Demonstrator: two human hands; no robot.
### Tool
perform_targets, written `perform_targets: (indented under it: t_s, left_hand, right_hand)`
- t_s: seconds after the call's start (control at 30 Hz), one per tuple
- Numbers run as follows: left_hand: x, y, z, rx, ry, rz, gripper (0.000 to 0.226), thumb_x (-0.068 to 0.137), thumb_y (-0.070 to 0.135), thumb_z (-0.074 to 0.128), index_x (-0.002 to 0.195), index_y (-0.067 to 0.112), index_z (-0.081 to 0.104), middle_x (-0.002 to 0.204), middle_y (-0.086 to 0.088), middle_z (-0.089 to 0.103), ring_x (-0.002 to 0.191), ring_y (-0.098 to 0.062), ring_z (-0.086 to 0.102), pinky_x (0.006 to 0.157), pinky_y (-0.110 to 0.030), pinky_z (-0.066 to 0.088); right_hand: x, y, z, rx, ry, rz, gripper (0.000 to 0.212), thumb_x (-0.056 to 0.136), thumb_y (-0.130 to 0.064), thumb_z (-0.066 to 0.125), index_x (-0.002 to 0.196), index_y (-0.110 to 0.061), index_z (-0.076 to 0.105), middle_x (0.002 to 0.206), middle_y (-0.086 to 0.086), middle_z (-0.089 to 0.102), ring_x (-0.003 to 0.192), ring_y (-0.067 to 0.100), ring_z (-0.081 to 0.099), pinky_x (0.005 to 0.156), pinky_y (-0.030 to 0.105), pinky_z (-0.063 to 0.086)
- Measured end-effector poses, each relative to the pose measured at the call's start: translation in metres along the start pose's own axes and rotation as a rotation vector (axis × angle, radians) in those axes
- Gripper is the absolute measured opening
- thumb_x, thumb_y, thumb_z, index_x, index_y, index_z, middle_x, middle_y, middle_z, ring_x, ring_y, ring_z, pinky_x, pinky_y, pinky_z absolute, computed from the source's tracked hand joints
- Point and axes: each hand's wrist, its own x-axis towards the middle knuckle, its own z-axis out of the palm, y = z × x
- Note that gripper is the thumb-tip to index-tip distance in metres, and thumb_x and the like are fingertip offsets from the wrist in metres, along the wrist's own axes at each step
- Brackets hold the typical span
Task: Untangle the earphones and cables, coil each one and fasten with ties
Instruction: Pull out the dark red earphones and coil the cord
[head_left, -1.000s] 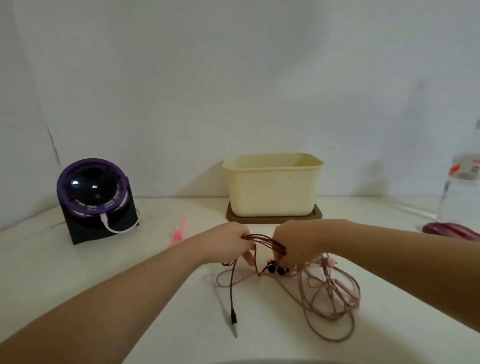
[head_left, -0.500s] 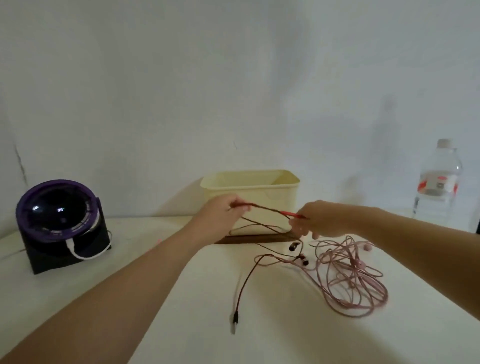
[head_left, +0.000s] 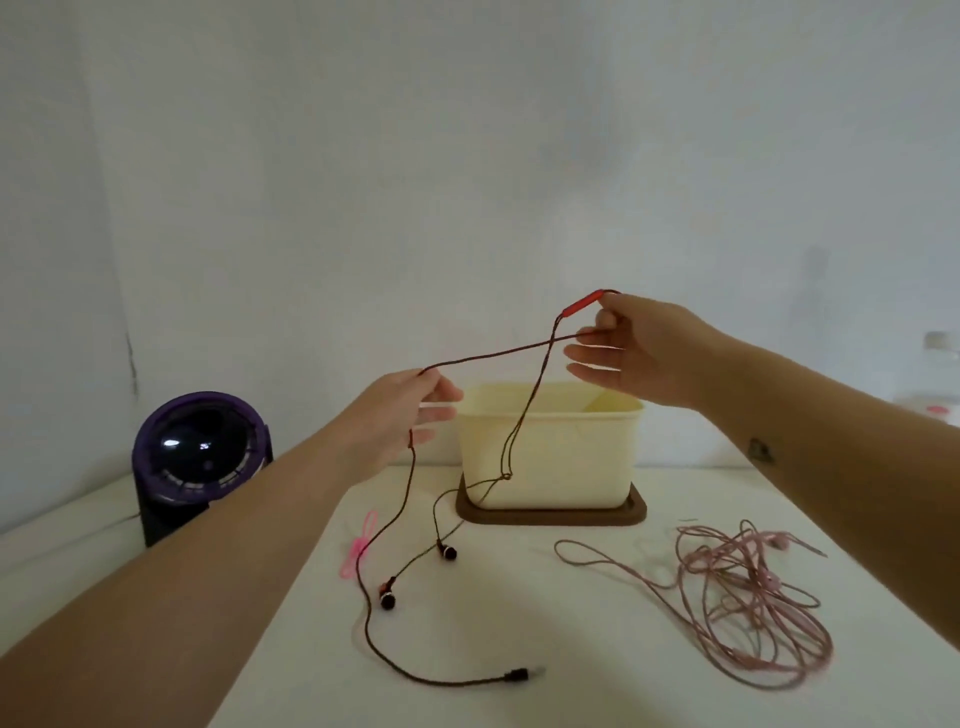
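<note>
Earphones (head_left: 387, 595) in dark red stretch between two raised hands, held apart. The left hand (head_left: 410, 415) pinches the cord beside a cream box (head_left: 550, 447), and the right hand (head_left: 639, 348) pinches it higher up, by the red remote. The buds hang down to the table (head_left: 519, 623), the plug lies on it, and a tangled pink cable (head_left: 753, 597) rests to the right.

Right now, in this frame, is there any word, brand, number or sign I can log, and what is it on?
Nothing is readable.
Bottle label, red on white, at the right edge: too blurred to read.
Purple fan, cream bin, earphones: no text visible.
</note>
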Motion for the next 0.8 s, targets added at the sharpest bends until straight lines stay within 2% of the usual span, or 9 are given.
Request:
perform_targets:
  t_s: [0.07, 0.13, 0.23, 0.37, 0.47, 0.57, 0.63, 0.7, 0.8]
  left_hand:
    - [-0.004, -0.002, -0.004, -0.095, 0.008, 0.015, 0.032, 0.102, 0.016, 0.035, 0.078, 0.012, 0.056, 0.089, -0.003, 0.064, 0.086, -0.02, 0.063, 0.088, -0.034, 0.046]
    - [-0.004, -0.003, -0.011, -0.15, 0.052, 0.022, 0.031, 0.101, 0.013, 0.035, 0.077, 0.009, 0.054, 0.073, -0.004, 0.057, 0.064, -0.016, 0.061, 0.079, -0.031, 0.051]
    - [-0.003, -0.007, -0.022, -0.161, 0.131, -0.007, 0.029, 0.101, 0.015, 0.036, 0.076, 0.01, 0.051, 0.055, 0.002, 0.042, 0.039, -0.008, 0.041, 0.069, -0.03, 0.049]
    - [-0.003, -0.013, -0.037, -0.105, 0.199, -0.052, 0.027, 0.1, 0.016, 0.037, 0.076, 0.014, 0.048, 0.044, 0.008, 0.031, 0.033, -0.006, 0.027, 0.061, -0.027, 0.043]
    - [-0.003, -0.022, -0.047, -0.067, 0.172, -0.087, 0.028, 0.101, 0.017, 0.036, 0.076, 0.011, 0.049, 0.046, 0.008, 0.029, 0.034, -0.007, 0.026, 0.064, -0.028, 0.043]
    - [-0.003, -0.031, -0.055, 0.098, 0.136, -0.157, 0.027, 0.1, 0.017, 0.037, 0.078, 0.01, 0.05, 0.05, 0.005, 0.029, 0.04, -0.011, 0.025, 0.056, -0.026, 0.037]
    - [0.0, -0.036, -0.061, 0.519, 0.144, -0.097, 0.027, 0.098, 0.013, 0.036, 0.078, 0.009, 0.053, 0.055, 0.001, 0.037, 0.048, -0.015, 0.032, 0.052, -0.028, 0.03]
    - [0.0, -0.041, -0.062, 0.905, 0.092, -0.021, 0.027, 0.098, 0.013, 0.035, 0.079, 0.014, 0.054, 0.068, -0.001, 0.047, 0.059, -0.015, 0.042, 0.056, -0.026, 0.033]
    - [-0.001, -0.047, -0.057, 0.899, -0.1, -0.129, 0.019, 0.095, 0.009, 0.04, 0.102, 0.022, 0.053, 0.089, 0.001, 0.054, 0.078, -0.011, 0.051, 0.068, -0.022, 0.039]
  right_hand:
    - [-0.001, -0.001, 0.004, 0.016, 0.041, 0.034, 0.047, 0.096, -0.026, 0.048, 0.053, -0.016, 0.035, 0.05, -0.001, 0.035, 0.04, 0.014, 0.038, 0.057, 0.029, 0.051]
    - [-0.001, -0.004, 0.004, 0.029, 0.092, 0.039, 0.048, 0.094, -0.03, 0.049, 0.053, -0.018, 0.03, 0.052, -0.003, 0.024, 0.039, 0.013, 0.022, 0.048, 0.023, 0.044]
    - [-0.002, -0.006, -0.002, 0.064, 0.166, 0.027, 0.047, 0.092, -0.038, 0.053, 0.054, -0.016, 0.035, 0.057, 0.0, 0.032, 0.045, 0.014, 0.027, 0.048, 0.025, 0.04]
    - [-0.007, -0.007, -0.009, 0.202, 0.117, 0.035, 0.05, 0.089, -0.049, 0.054, 0.058, -0.01, 0.047, 0.066, 0.006, 0.05, 0.046, 0.017, 0.036, 0.051, 0.026, 0.041]
    - [-0.009, -0.006, -0.01, 0.277, 0.029, -0.007, 0.048, 0.095, -0.044, 0.047, 0.061, -0.009, 0.049, 0.068, 0.009, 0.063, 0.048, 0.019, 0.053, 0.059, 0.031, 0.051]
    - [-0.007, -0.005, -0.011, 0.324, -0.01, -0.078, 0.044, 0.1, -0.03, 0.04, 0.061, -0.01, 0.045, 0.079, 0.013, 0.069, 0.067, 0.024, 0.07, 0.066, 0.033, 0.058]
    - [-0.004, -0.004, -0.012, 0.268, 0.022, -0.128, 0.042, 0.101, -0.025, 0.039, 0.061, -0.011, 0.044, 0.08, 0.013, 0.07, 0.068, 0.023, 0.068, 0.065, 0.031, 0.056]
    - [-0.002, -0.004, -0.014, 0.096, 0.085, -0.2, 0.041, 0.1, -0.023, 0.04, 0.061, -0.012, 0.044, 0.075, 0.008, 0.069, 0.061, 0.018, 0.057, 0.062, 0.027, 0.046]
    - [-0.003, -0.007, -0.017, -0.121, 0.076, -0.247, 0.041, 0.1, -0.022, 0.04, 0.06, -0.013, 0.046, 0.068, 0.002, 0.069, 0.061, 0.015, 0.051, 0.061, 0.025, 0.041]
